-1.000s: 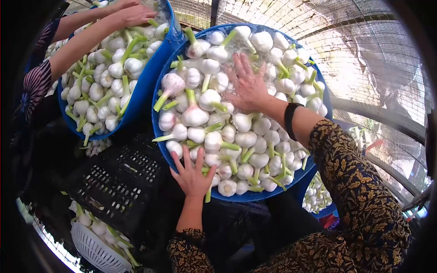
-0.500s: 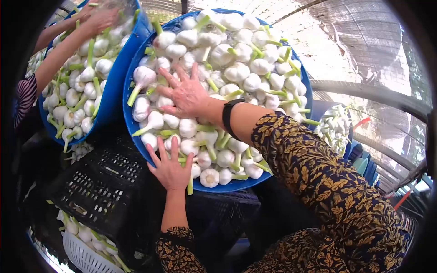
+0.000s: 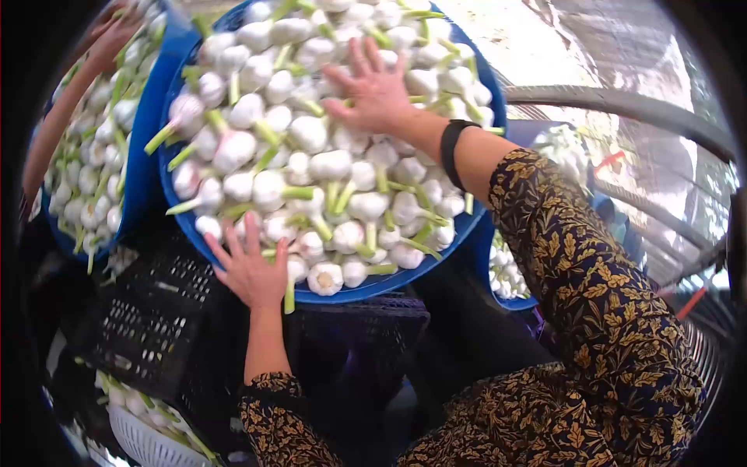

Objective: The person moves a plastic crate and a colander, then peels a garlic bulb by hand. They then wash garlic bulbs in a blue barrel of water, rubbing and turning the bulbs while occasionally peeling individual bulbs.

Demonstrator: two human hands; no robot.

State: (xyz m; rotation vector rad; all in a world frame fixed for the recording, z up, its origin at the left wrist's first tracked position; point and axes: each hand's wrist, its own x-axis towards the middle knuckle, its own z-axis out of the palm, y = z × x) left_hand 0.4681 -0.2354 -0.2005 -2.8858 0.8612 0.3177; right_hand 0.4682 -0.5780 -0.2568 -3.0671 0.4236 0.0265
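A wide blue tub (image 3: 173, 191) is heaped with white garlic bulbs (image 3: 309, 134), many with short green stems. My right hand (image 3: 372, 95) lies on the heap toward its upper right, palm down, with the fingers spread. A black band (image 3: 451, 154) circles that wrist. At the tub's near left rim rests my left hand (image 3: 253, 265), fingers spread over the bulbs at the edge. Neither hand grips a bulb.
On the left another person's hands (image 3: 117, 35) reach over a second blue tub (image 3: 148, 148) of garlic. Black crates (image 3: 156, 303) stand below, near a white basket (image 3: 148, 440) with garlic. More garlic (image 3: 510, 268) sits in a container at right.
My right hand has moved across the heap to the right, and bulbs beneath it lie differently. My left hand stays at the rim. The view has shifted, so the tub appears further left and higher.
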